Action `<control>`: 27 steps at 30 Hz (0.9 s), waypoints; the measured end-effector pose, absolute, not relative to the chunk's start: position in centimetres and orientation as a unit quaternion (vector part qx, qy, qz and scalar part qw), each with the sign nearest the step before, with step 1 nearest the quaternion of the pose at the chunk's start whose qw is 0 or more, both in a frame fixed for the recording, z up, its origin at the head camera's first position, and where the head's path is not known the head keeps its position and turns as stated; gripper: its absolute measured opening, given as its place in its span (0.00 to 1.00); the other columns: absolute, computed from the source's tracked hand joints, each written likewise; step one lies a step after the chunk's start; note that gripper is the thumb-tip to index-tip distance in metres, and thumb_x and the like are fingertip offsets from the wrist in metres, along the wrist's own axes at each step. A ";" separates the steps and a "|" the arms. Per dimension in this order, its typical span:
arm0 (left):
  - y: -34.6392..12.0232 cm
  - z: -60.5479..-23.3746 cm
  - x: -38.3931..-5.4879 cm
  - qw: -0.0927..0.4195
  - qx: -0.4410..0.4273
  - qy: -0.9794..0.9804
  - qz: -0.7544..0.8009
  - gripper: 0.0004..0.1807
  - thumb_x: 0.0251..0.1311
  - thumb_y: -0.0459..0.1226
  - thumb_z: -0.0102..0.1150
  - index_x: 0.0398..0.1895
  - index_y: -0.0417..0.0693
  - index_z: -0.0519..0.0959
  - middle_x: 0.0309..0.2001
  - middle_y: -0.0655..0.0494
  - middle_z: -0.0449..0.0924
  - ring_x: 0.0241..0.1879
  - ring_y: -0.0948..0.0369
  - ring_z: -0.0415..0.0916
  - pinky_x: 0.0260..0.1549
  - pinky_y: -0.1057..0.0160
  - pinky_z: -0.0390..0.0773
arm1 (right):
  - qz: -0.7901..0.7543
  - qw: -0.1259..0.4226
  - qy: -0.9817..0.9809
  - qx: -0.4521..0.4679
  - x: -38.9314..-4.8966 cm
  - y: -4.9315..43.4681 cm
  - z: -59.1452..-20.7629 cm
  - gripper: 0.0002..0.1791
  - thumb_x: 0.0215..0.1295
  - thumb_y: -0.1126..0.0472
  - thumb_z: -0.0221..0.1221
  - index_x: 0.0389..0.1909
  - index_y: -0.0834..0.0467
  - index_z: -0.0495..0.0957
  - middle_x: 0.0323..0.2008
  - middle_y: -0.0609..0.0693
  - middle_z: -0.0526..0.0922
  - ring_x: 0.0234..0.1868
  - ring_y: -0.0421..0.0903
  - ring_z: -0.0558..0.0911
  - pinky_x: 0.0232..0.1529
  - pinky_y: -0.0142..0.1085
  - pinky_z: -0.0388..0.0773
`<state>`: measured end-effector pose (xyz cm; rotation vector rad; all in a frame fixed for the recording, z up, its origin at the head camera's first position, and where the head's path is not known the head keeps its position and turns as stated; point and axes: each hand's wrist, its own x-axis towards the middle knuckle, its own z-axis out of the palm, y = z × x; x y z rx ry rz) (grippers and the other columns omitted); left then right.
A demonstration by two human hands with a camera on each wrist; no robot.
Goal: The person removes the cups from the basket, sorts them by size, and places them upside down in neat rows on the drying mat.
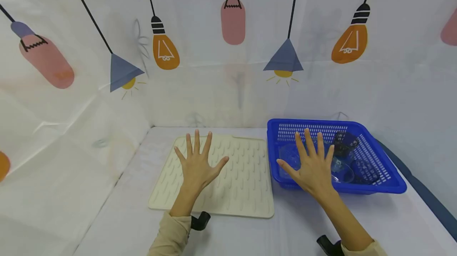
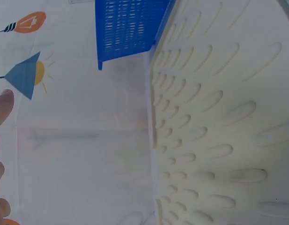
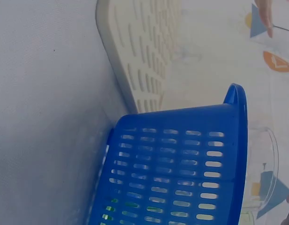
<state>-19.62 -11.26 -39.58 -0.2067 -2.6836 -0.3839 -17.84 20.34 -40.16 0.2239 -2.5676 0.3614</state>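
Note:
In the head view my left hand hovers over a cream ridged drying mat, fingers spread wide and holding nothing. My right hand, its fingers spread too, is raised in front of a blue plastic basket and overlaps it in this view. Inside the basket lie clear glassware and a dark item, partly hidden by the right hand. The left wrist view shows the mat's raised ridges close up. Through the slotted basket side in the right wrist view, bits of green show.
A white cloth covers the table. Behind it hangs a pale curtain printed with lamps and bulbs. The basket stands at the mat's right edge, near the curtain. A black wrist camera mount sits by the left sleeve.

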 end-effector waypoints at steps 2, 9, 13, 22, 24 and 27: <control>-11.3 -39.5 -19.7 0.212 -0.073 -0.965 -0.134 0.49 0.53 0.69 0.47 0.74 0.61 0.48 0.74 0.44 0.37 0.73 0.43 0.28 0.60 0.27 0.28 | 0.134 0.267 -0.951 0.085 -18.0 20.3 -40.1 0.54 0.53 0.25 0.50 0.74 0.52 0.47 0.75 0.54 0.40 0.73 0.58 0.32 0.64 0.69 0.28; -11.4 -39.3 -19.9 0.216 -0.076 -0.964 -0.138 0.48 0.52 0.69 0.48 0.74 0.60 0.50 0.74 0.44 0.38 0.73 0.44 0.27 0.60 0.27 0.27 | 0.131 0.274 -0.949 0.083 -17.7 20.2 -40.1 0.54 0.53 0.25 0.50 0.74 0.52 0.47 0.74 0.57 0.46 0.74 0.58 0.33 0.63 0.70 0.30; -11.3 -39.4 -19.8 0.206 -0.077 -0.965 -0.142 0.49 0.52 0.69 0.48 0.74 0.61 0.48 0.74 0.43 0.37 0.73 0.44 0.27 0.60 0.27 0.27 | 0.133 0.268 -0.950 0.083 -17.6 20.2 -40.2 0.54 0.53 0.24 0.49 0.74 0.53 0.48 0.74 0.56 0.44 0.74 0.58 0.32 0.64 0.69 0.29; -10.6 -39.4 -19.7 0.209 -0.088 -0.962 -0.151 0.48 0.53 0.67 0.48 0.74 0.58 0.49 0.74 0.42 0.42 0.72 0.42 0.33 0.61 0.26 0.36 | 0.156 0.274 -0.943 0.106 -17.6 20.3 -39.8 0.51 0.55 0.28 0.52 0.73 0.55 0.52 0.72 0.61 0.51 0.71 0.65 0.47 0.64 0.69 0.41; -10.3 -39.4 -19.7 0.201 -0.096 -0.961 -0.165 0.48 0.54 0.67 0.48 0.74 0.57 0.50 0.73 0.41 0.44 0.72 0.41 0.35 0.61 0.27 0.41 | 0.161 0.269 -0.943 0.116 -17.5 20.3 -39.8 0.50 0.56 0.30 0.54 0.72 0.55 0.54 0.70 0.63 0.55 0.68 0.67 0.53 0.63 0.69 0.46; -9.8 -39.6 -19.7 0.180 -0.104 -0.958 -0.198 0.47 0.55 0.66 0.48 0.74 0.57 0.49 0.73 0.41 0.46 0.72 0.41 0.37 0.61 0.28 0.46 | 0.165 0.268 -0.939 0.140 -17.5 20.3 -39.7 0.46 0.57 0.34 0.56 0.69 0.58 0.59 0.66 0.65 0.61 0.64 0.67 0.60 0.61 0.69 0.52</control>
